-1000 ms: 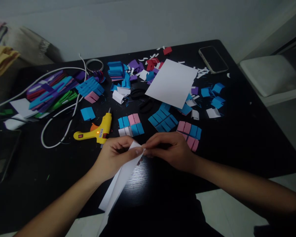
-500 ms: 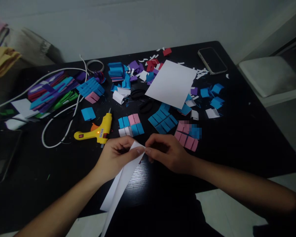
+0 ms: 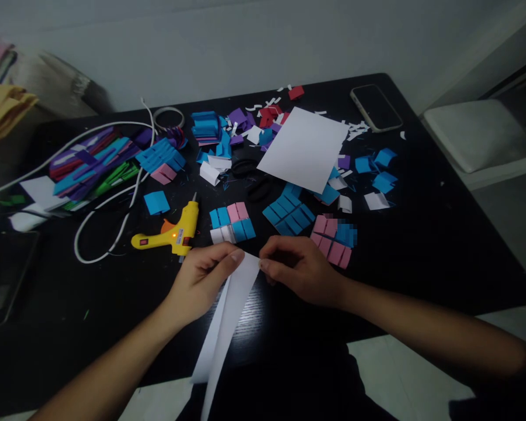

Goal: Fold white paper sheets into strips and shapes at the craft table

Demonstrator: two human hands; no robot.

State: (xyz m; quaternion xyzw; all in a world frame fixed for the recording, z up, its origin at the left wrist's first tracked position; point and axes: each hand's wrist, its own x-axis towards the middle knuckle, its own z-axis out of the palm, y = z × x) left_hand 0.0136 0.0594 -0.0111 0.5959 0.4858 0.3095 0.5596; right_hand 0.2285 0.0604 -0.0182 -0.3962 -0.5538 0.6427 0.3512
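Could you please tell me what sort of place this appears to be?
It looks like an indoor craft spot, perhaps at home: a yellow glue gun and coloured paper pieces lie on a black table, and the left hand holds white paper.

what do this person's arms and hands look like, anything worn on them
The left hand and right hand are ungloved, with nothing visible worn on the wrists. Both forearms are uncovered where they show, tapering to slim wrists. Something dark, perhaps a sleeve, shows by the right arm at the lower right edge; the left arm shows none.
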